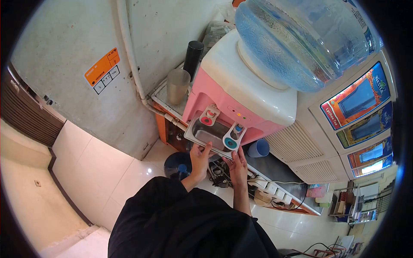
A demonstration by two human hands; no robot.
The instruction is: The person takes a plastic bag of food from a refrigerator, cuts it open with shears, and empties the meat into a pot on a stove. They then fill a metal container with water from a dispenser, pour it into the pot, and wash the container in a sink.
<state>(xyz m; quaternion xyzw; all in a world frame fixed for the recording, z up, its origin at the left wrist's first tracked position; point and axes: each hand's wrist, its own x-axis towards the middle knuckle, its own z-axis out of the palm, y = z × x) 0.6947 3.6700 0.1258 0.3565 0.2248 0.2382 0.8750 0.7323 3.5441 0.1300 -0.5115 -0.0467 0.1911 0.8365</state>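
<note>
A pink and white water dispenser (249,69) with a large blue water bottle (297,43) on top stands in front of me. Its drip tray (201,139), a metal basin with a pale rim, juts out below a red-marked tap (207,120) and a blue-marked tap (231,142). My left hand (200,161) is closed on the tray's front edge, thumb above and fingers curled beneath. At the same edge, farther right, my right hand (238,167) pinches the rim near the blue-marked tap. The tray's rear part sits beneath the taps.
Right of the dispenser, a blue cup (259,148) stands on the dark counter (282,169). A frosted cup (177,86) and a black tumbler (193,58) are at its left. Below are another water bottle (177,165) and a power strip (271,189) with cables.
</note>
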